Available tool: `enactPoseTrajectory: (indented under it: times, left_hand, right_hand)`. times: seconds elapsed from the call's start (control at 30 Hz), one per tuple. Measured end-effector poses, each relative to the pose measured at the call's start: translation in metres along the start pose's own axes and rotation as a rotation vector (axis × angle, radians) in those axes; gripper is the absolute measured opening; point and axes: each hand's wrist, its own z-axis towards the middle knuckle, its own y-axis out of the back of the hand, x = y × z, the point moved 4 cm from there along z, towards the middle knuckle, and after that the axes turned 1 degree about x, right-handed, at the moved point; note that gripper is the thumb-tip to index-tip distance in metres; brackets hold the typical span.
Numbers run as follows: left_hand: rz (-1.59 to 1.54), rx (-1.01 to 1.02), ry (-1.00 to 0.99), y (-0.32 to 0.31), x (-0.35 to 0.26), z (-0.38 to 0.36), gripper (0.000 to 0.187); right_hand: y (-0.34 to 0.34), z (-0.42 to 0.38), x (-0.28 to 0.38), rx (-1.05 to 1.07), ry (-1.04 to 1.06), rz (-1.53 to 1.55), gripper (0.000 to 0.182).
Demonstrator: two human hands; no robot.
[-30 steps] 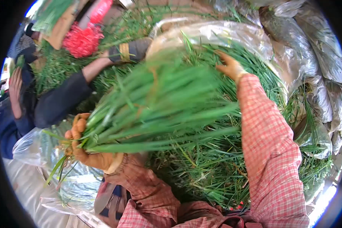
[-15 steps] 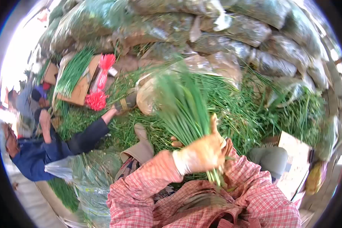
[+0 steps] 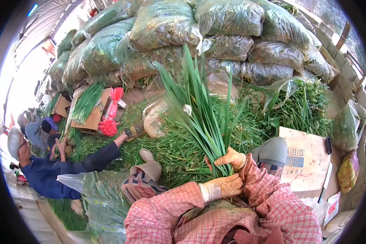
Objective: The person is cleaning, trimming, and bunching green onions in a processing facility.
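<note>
Now the right hand point(image 3: 231, 158) is wrapped around the stem end of a bunch of long green leaves point(image 3: 199, 118), thumb across the near side and fingertips showing past the other edge; the left hand point(image 3: 225, 186) has come in just below, laid across the lowest stems, though how tightly its fingers close cannot be told. A second ago the left hand alone held the bunch out sideways, with the right hand well apart; since then the stems have come in close to the body, so both hands are at the base and the leaf tips fan out beyond the grip, still uneven. Just past the grip, loose leaves point(image 3: 179, 158) cover the ground; to its left is a grey boot point(image 3: 151, 168), to its right another boot point(image 3: 272, 151), beside a printed board point(image 3: 309, 156). Farther left of the grip, red ties point(image 3: 108, 127) lie by a cardboard box point(image 3: 96, 115), near a co-worker point(image 3: 49, 175); farthest ahead, filled plastic bags point(image 3: 162, 24) are stacked high.
</note>
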Motion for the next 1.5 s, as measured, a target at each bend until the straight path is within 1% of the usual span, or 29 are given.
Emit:
enactPoseTrajectory:
  times: [0.03, 0.07, 0.13, 0.17, 0.2, 0.23, 0.27, 0.33, 0.43, 0.47, 0.53, 0.57, 0.6, 0.67, 0.7, 0.8, 0.87, 1.0, 1.07, 1.1, 1.13, 1.17, 1.2, 1.3, 1.33, 1.4, 1.43, 1.47, 1.5]
  left_hand:
    - [-0.166, 0.055, 0.098, 0.014, -0.003, -0.003, 0.039]
    - [-0.272, 0.040, 0.133, 0.035, -0.005, -0.010, 0.044]
    - [-0.665, 0.095, 0.460, 0.070, 0.004, -0.037, 0.043]
    - [-0.922, -0.038, 0.722, 0.090, 0.017, -0.068, 0.037]
    - [-1.128, -0.335, 1.193, 0.105, 0.027, -0.112, 0.029]
    - [-1.091, -0.639, 1.311, 0.109, 0.036, -0.159, 0.038]
    - [-1.098, -0.795, 1.534, 0.119, 0.043, -0.194, 0.063]
    - [-1.349, -1.166, 1.308, 0.094, 0.059, -0.240, 0.076]
    - [-1.534, -1.178, 1.172, 0.087, 0.097, -0.221, 0.082]
    - [-1.597, -1.180, 1.125, 0.084, 0.106, -0.213, 0.084]
    - [-1.587, -1.183, 0.961, 0.083, 0.109, -0.201, 0.083]
    - [-1.808, -1.281, 0.787, 0.101, 0.114, -0.169, 0.080]
    - [-1.800, -1.279, 0.784, 0.105, 0.118, -0.162, 0.080]
    - [-1.917, -1.255, 0.817, 0.096, 0.127, -0.164, 0.082]
    - [-1.894, -1.269, 0.820, 0.099, 0.130, -0.160, 0.082]
    - [-1.861, -1.271, 0.821, 0.105, 0.132, -0.149, 0.082]
    - [-1.861, -1.227, 0.805, 0.100, 0.135, -0.149, 0.080]
    - [-1.793, -1.321, 0.894, 0.091, 0.136, -0.154, 0.079]
    - [-1.726, -1.326, 0.886, 0.095, 0.137, -0.148, 0.066]
    - [-1.709, -1.325, 0.891, 0.097, 0.139, -0.149, 0.061]
    - [-1.696, -1.320, 0.904, 0.096, 0.140, -0.152, 0.057]
    - [-1.651, -1.259, 0.974, 0.092, 0.142, -0.160, 0.040]
    - [-1.723, -1.287, 0.946, 0.088, 0.139, -0.159, 0.024]
    - [-1.539, -1.143, 0.953, 0.106, 0.135, -0.145, 0.030]
    - [-1.465, -1.115, 0.943, 0.116, 0.131, -0.134, 0.033]
    - [-1.394, -1.050, 0.944, 0.138, 0.122, -0.110, 0.035]
    - [-1.352, -0.979, 0.879, 0.153, 0.119, -0.101, 0.037]
    - [-1.307, -0.910, 0.811, 0.163, 0.115, -0.093, 0.038]
    - [-1.363, -1.011, 0.689, 0.170, 0.110, -0.086, 0.038]
  right_hand:
    - [0.003, 0.000, -0.002, 0.016, 0.003, -0.011, 0.044]
    - [0.005, 0.000, -0.005, 0.033, 0.003, -0.020, 0.041]
    - [0.004, 0.001, -0.002, 0.060, 0.016, -0.036, 0.043]
    - [0.001, -0.001, 0.001, 0.070, 0.014, -0.059, 0.044]
    - [-0.001, -0.002, 0.003, 0.080, 0.011, -0.080, 0.044]
    - [-0.003, -0.002, 0.003, 0.100, -0.026, -0.093, 0.047]
    - [-0.005, 0.000, 0.002, 0.142, -0.051, -0.084, 0.050]
    - [-0.012, 0.005, -0.005, 0.172, -0.123, -0.101, 0.054]
    - [-0.026, 0.015, -0.005, 0.203, -0.124, -0.232, 0.057]
    - [-0.031, 0.018, -0.005, 0.218, -0.179, -0.302, 0.058]
    - [-0.039, 0.022, -0.006, 0.242, -0.284, -0.433, 0.060]
    - [-0.033, 0.028, -0.018, 0.268, -0.230, -0.472, 0.059]
    - [-0.034, 0.028, -0.021, 0.267, -0.287, -0.470, 0.059]
    - [-0.034, 0.028, -0.018, 0.257, -0.395, -0.467, 0.057]
    - [-0.035, 0.030, -0.015, 0.291, -0.379, -0.498, 0.055]
    - [-0.036, 0.027, -0.010, 0.315, -0.502, -0.528, 0.055]
    - [-0.028, 0.030, -0.014, 0.352, -0.489, -0.566, 0.053]
    - [-0.014, 0.026, -0.022, 0.360, -0.490, -0.553, 0.053]
    - [-0.011, 0.023, -0.020, 0.352, -0.519, -0.508, 0.054]
    - [-0.009, 0.022, -0.018, 0.343, -0.480, -0.515, 0.057]
    - [-0.012, 0.020, -0.009, 0.329, -0.558, -0.556, 0.060]
    - [-0.008, 0.019, -0.011, 0.322, -0.563, -0.484, 0.060]
    - [-0.003, 0.016, -0.017, 0.310, -0.568, -0.407, 0.061]
    - [-0.003, 0.014, -0.015, 0.332, -0.497, -0.352, 0.063]
    - [-0.007, 0.014, -0.010, 0.379, -0.437, -0.394, 0.068]
    - [0.001, 0.006, -0.005, 0.267, -0.395, -0.323, 0.075]
    - [0.007, 0.001, 0.001, 0.246, -0.209, -0.345, 0.077]
    - [0.035, 0.002, -0.003, 0.256, -0.029, -0.511, 0.071]
    - [0.065, -0.004, -0.009, 0.034, 0.009, -0.480, 0.068]
